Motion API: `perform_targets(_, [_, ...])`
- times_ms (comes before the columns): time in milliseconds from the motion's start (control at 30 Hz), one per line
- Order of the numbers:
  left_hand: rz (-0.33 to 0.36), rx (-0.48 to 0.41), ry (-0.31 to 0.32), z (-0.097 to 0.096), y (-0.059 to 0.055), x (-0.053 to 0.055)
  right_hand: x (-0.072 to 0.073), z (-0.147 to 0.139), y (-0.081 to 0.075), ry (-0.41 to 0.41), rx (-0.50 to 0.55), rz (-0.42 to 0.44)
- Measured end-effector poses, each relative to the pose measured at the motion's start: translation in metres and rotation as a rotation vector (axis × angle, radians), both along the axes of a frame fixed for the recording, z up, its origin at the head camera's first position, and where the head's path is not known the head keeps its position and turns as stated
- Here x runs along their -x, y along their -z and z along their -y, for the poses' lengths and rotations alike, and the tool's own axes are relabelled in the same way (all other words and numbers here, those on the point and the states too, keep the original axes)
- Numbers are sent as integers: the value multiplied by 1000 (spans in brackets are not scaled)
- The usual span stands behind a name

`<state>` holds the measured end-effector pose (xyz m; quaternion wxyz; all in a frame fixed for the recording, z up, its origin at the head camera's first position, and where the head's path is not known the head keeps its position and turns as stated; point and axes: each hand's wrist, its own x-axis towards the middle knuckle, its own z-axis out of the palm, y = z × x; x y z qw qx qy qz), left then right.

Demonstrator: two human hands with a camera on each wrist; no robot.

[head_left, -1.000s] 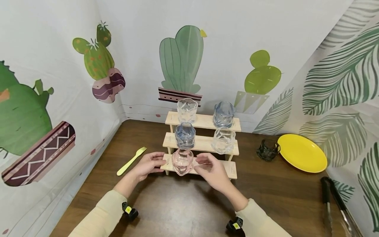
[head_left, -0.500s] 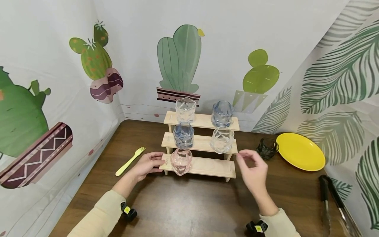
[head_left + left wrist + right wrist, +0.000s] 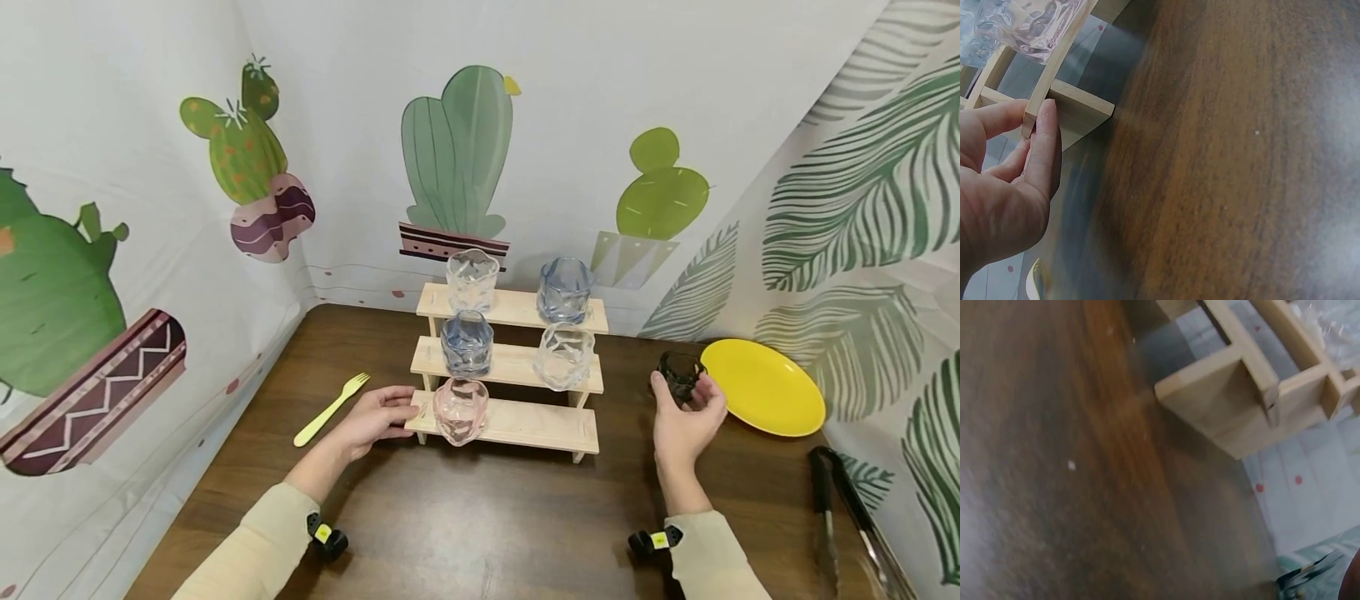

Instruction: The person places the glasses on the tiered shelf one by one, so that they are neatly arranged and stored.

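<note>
My left hand (image 3: pixel 377 421) pinches the left end of the bottom step of a three-tier wooden stand (image 3: pixel 540 425); in the left wrist view the thumb lies above the board and the fingers (image 3: pixel 1044 150) below it. A pink glass (image 3: pixel 461 412) sits on that step, close to this hand. Off to the right, my right hand (image 3: pixel 688 425) holds a small black glass (image 3: pixel 678 375), thumb on its left side and fingers on its right. In the right wrist view only a sliver of the hand shows, beside part of the dark glass (image 3: pixel 1304 578).
Blue (image 3: pixel 467 343) and clear (image 3: pixel 564 357) glasses stand on the middle step. Another clear glass (image 3: pixel 472 281) and blue glass (image 3: pixel 565 289) top the stand. A yellow plate (image 3: pixel 765 387) and tongs (image 3: pixel 855 508) lie right; a yellow fork (image 3: pixel 330 410) lies left.
My right hand has left the bottom step near the pink glass, moved right past the stand and taken hold of the black glass. The left hand has stayed on the stand.
</note>
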<state>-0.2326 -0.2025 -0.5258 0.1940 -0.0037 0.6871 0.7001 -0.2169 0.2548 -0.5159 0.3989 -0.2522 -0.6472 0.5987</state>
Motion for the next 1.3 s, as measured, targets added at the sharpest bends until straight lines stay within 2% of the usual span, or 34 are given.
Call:
perform_targets(267, [0, 3, 5, 1, -1, 0, 16, -12, 14, 49, 83, 77])
perform_targets(400, [2, 3, 6, 0, 0, 0, 23, -17, 20, 31, 109, 121])
perform_targets(700, [-18, 1, 25, -1, 2, 1, 35, -26, 30, -3, 153, 126])
perform_targets(967, [-8, 5, 9, 0, 2, 0, 42, -33, 32, -30, 149, 109])
perform_targets(1300, [-16, 1, 16, 0, 2, 2, 42, -38, 27, -69, 139, 190])
